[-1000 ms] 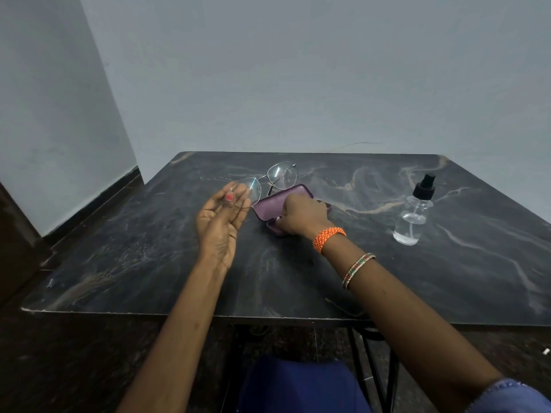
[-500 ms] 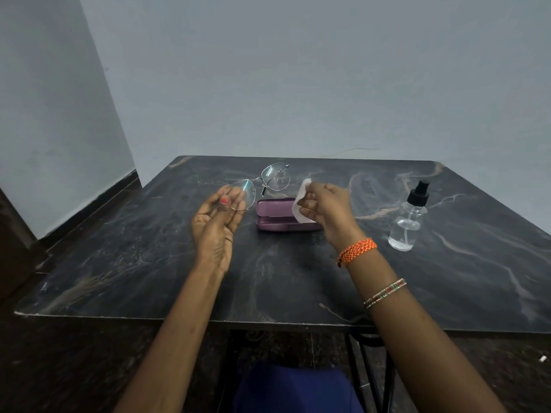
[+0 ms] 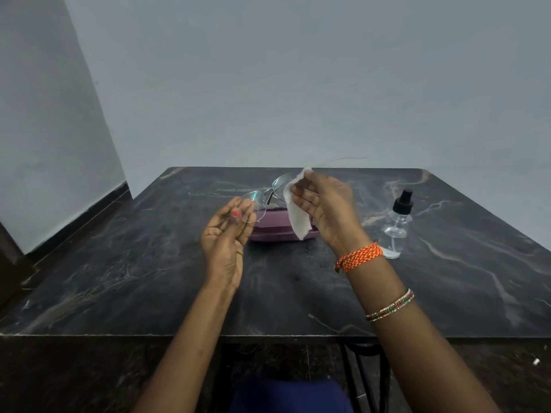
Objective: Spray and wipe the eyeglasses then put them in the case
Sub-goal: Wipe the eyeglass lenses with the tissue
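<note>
There is a single view, worn on the head, looking forward and down from above the near edge of the table (image 3: 447,293). It sits close: both forearms rise from the bottom of the frame, and the hands fall near the centre. The wide lens bends the table edges outward. The far wall (image 3: 298,84) fills the upper half, probably close behind.

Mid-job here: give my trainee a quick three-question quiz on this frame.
1. True or false: the left hand holds the eyeglasses.
2. What does the right hand hold? A) spray bottle B) white cloth C) case
3. Fill in: the purple case lies ____ on the table.

Key: 1 true; 2 B, the white cloth, while the spray bottle stands alone; 3 closed.
</note>
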